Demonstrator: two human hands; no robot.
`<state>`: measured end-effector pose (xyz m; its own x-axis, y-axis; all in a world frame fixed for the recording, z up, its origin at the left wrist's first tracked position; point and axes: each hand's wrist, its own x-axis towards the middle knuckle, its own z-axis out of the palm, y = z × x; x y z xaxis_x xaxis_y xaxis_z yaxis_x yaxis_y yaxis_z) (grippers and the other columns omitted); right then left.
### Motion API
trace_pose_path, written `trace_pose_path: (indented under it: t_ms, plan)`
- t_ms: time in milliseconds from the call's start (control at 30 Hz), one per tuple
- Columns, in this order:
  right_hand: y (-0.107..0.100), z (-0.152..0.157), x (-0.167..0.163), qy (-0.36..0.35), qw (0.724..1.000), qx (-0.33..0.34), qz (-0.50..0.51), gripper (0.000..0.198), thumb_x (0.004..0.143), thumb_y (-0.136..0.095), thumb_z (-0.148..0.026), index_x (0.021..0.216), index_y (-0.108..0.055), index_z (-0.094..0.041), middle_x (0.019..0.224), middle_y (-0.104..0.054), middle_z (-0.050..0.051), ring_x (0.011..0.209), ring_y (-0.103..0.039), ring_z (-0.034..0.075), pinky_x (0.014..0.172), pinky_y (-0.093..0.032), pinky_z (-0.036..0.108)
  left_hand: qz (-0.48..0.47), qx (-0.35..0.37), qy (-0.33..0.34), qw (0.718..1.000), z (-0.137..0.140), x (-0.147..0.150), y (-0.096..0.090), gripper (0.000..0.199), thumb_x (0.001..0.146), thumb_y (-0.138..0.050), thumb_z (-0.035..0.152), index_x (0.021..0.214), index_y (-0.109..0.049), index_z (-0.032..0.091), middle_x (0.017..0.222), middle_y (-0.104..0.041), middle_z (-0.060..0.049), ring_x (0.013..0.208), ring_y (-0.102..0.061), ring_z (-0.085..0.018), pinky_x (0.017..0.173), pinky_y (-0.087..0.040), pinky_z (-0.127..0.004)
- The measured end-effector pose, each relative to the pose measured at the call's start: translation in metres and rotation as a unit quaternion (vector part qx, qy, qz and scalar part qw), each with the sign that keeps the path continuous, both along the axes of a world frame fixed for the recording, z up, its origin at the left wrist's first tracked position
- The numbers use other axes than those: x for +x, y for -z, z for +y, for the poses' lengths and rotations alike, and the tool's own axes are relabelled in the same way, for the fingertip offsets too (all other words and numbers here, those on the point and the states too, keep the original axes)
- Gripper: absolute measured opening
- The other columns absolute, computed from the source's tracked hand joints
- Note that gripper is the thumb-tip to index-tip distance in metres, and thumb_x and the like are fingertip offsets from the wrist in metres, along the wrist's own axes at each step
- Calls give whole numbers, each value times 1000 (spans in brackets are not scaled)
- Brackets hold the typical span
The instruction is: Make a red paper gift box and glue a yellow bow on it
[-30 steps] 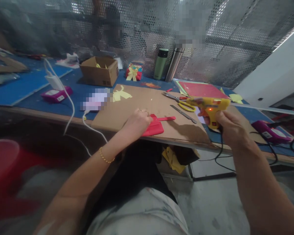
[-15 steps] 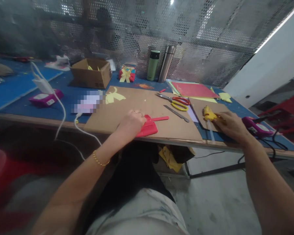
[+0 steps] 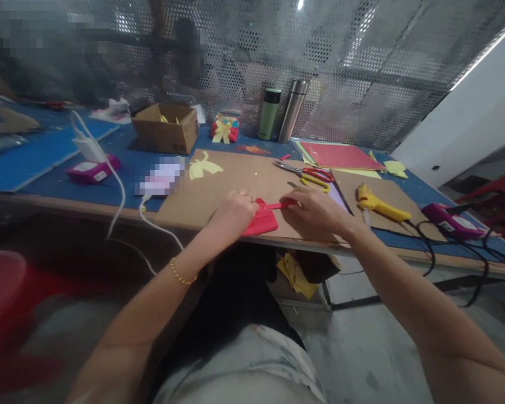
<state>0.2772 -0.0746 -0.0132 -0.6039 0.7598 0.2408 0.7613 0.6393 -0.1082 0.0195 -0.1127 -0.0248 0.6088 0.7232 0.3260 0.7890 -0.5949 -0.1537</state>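
My left hand (image 3: 234, 213), fingers curled in, grips the left side of a folded red paper piece (image 3: 261, 223) near the front edge of the cardboard sheet (image 3: 235, 168). A narrow red paper strip (image 3: 276, 206) sticks out from that piece to the right. Its free end is pinched between the fingertips of my right hand (image 3: 317, 209). Most of a thin metal blade tool (image 3: 292, 184) is hidden behind my right hand. Scissors (image 3: 307, 171) with red and yellow handles lie just beyond it. To the right, a yellow glue gun (image 3: 381, 207) rests on a smaller cardboard piece.
Yellow paper cutouts (image 3: 205, 166) lie on the cardboard's far left. Behind stand a cardboard box (image 3: 166, 129), a red bowed packet (image 3: 225, 129), a green bottle (image 3: 269, 115) and a steel flask (image 3: 293, 112). Coloured sheets (image 3: 340, 155) sit back right. Cables (image 3: 431, 247) hang over the front edge.
My right hand has let go of the glue gun, which now lies on the smaller cardboard. It has moved left and taken the red strip's end. My left hand stays on the red paper.
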Motion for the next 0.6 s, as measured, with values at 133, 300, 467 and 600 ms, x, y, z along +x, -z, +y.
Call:
trace_pose_path:
  t_ms: [133, 300, 467, 600]
  plan:
    - [-6, 9, 5, 45, 998, -49, 23, 21, 93, -67, -35, 93, -81, -19, 90, -75, 11, 83, -64, 23, 70, -43, 33, -6, -3, 8, 1000, -3, 0, -2, 21, 98, -61, 8, 89, -79, 14, 83, -72, -11, 85, -60, -24, 76, -43, -37]
    - [-11, 15, 1, 34, 942, -211, 261, 29, 87, -73, -47, 90, -78, -19, 71, -66, 2, 67, -58, 16, 63, -43, 30, -32, 6, 15, 999, -3, 0, -1, 23, 97, -61, 6, 83, -77, 15, 76, -70, -10, 83, -61, -24, 75, -43, -36]
    - [-16, 7, -11, -36, 848, -360, 387, 44, 74, -91, -52, 100, -78, -19, 82, -70, 2, 69, -60, 14, 64, -49, 29, -40, 54, 30, 997, -1, -1, 4, 23, 97, -63, 6, 80, -75, 15, 74, -70, -9, 81, -64, -23, 74, -43, -34]
    - [-21, 9, -19, -71, 825, -405, 388, 47, 69, -97, -53, 94, -78, -18, 85, -74, 4, 78, -68, 17, 76, -56, 33, -35, 52, 31, 998, -2, -1, 3, 23, 100, -61, 7, 84, -77, 15, 76, -71, -9, 81, -65, -22, 75, -45, -34]
